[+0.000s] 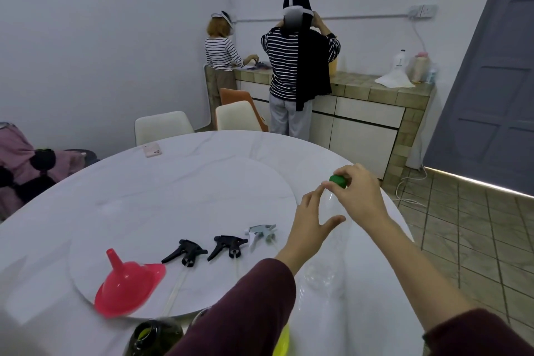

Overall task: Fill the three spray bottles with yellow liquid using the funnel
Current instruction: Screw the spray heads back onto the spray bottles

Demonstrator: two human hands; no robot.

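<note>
Near edge of the surface (86, 211): dark green bottle (154, 337) with open mouth, partly cut off by the frame bottom; something yellow (281, 341) just beside it, behind the left sleeve, can't tell what it is.

On the round white board (202, 182) lying on the surface, near side, in a row from left to right: red funnel (127, 286) lying tilted with spout up, overhanging the board's near edge; black sprayer head (186, 251); second black sprayer head (228, 246); grey-white sprayer head (260, 233). All three heads are off their bottles, dip tubes trailing toward the near edge.

Clear bottle (329, 240) toward the right edge of the surface, both hands on it. It's very transparent and blurred, outline hard to follow. Left hand (310, 222) grasps around the upper body, thumb on the right side, fingers on the left. Right hand (357, 193) is at the top, fingers pinching the green cap (338, 181) on the neck. Can't tell if the cap is tight or loose.

Funnel and sprayer heads lie well apart from both hands, to the left of the left arm.

Far left edge of the surface: pink phone (151, 149), face down.

Beyond the surface: white chairs (163, 126), then two people in striped tops (289, 61) standing at a tiled counter (375, 89) against the far wall.
</note>
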